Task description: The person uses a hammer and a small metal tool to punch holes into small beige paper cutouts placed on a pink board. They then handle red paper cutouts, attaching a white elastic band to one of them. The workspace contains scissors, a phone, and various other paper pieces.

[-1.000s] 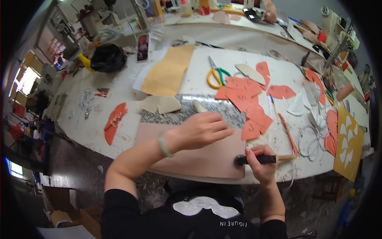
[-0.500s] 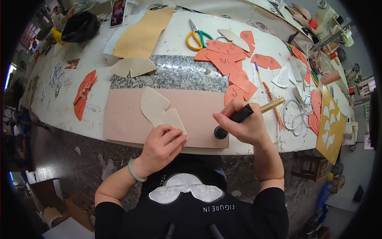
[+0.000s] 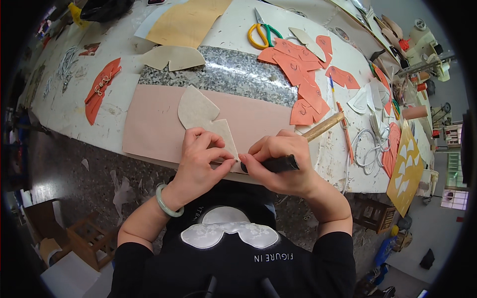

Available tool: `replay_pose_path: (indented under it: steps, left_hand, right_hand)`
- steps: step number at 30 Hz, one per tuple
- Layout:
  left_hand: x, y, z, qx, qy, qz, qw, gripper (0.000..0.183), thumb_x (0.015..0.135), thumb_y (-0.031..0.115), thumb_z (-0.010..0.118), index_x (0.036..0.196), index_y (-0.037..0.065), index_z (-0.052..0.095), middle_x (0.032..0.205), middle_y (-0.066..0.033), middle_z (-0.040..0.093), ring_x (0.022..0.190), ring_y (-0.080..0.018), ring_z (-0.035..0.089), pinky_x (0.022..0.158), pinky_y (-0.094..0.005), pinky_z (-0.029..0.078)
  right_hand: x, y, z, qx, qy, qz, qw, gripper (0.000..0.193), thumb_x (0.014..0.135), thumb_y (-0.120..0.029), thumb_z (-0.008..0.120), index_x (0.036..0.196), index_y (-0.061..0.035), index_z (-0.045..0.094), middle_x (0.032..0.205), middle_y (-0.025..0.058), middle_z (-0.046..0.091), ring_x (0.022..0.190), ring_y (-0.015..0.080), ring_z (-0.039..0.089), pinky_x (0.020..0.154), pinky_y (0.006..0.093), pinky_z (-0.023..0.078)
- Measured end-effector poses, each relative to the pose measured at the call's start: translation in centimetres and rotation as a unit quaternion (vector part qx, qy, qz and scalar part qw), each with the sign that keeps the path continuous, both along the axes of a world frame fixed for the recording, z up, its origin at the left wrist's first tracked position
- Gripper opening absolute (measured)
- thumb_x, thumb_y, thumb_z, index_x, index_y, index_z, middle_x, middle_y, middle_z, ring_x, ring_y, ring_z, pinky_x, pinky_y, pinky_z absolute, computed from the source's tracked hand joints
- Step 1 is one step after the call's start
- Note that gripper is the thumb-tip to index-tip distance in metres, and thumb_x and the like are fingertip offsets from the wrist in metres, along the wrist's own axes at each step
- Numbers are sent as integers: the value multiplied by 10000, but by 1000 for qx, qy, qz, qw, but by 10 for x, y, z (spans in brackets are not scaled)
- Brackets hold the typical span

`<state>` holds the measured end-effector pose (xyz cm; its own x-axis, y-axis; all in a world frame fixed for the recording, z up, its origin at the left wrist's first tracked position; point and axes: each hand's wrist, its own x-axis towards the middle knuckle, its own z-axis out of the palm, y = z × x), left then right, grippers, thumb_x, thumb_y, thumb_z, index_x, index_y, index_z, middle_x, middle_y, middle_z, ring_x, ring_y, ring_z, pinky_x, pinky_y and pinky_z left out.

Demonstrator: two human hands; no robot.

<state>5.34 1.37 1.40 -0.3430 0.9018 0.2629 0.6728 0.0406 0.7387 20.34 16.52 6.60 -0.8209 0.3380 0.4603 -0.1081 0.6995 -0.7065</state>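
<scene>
A cream cut piece with a notched edge (image 3: 199, 108) lies on a flat pink sheet (image 3: 151, 119) at the table's near edge. My left hand (image 3: 196, 156) is on the lower end of this piece, its thumb and fingertips pinched together at the corner. Close beside it, my right hand (image 3: 280, 161) is wrapped around the black head of a hammer (image 3: 283, 164). The hammer's wooden handle (image 3: 324, 126) sticks out to the right, past my knuckles. My right thumb and fingertips almost meet the left ones, hiding the hammer's striking end and much of the corner.
Behind the pink sheet is a speckled stone slab (image 3: 248, 74), with another cream piece (image 3: 171, 57) at its left. Several orange pieces (image 3: 305, 74) are piled at right, near yellow-and-green scissors (image 3: 258, 36). White cord (image 3: 366, 146) and a yellow board (image 3: 405, 166) lie farther right.
My right hand has brought the hammer left and down toward my left hand at the cream piece's corner. My left fingers have drawn into a pinch. The view has shifted slightly.
</scene>
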Motion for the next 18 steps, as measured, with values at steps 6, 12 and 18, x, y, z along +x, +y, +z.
replay_pose_path:
  steps: [6,12,18]
  left_hand:
    - [-7,-5,-5,4,-10,-26,1000,91,756,77,793,838,70,754,978,-29,635,1083,-277,496,930,-377,449]
    - [-7,-6,-1,12,-14,-11,1000,116,751,45,790,855,43,739,945,-25,657,1059,-272,516,905,-367,465]
    - [-14,-10,-2,38,21,-21,999,107,750,43,784,844,34,732,951,-33,669,1043,-262,557,890,-371,480]
  right_hand:
    - [-8,0,-18,-2,-3,-21,1000,228,741,-13,828,703,-126,634,669,-6,709,528,115,608,566,270,386]
    - [-13,-3,-14,5,7,-27,1000,233,749,-27,822,701,-135,621,670,-28,693,513,129,605,541,277,386]
    - [-18,-4,-4,40,-22,-8,999,246,745,-19,830,685,-125,616,700,-8,716,524,141,587,572,283,399]
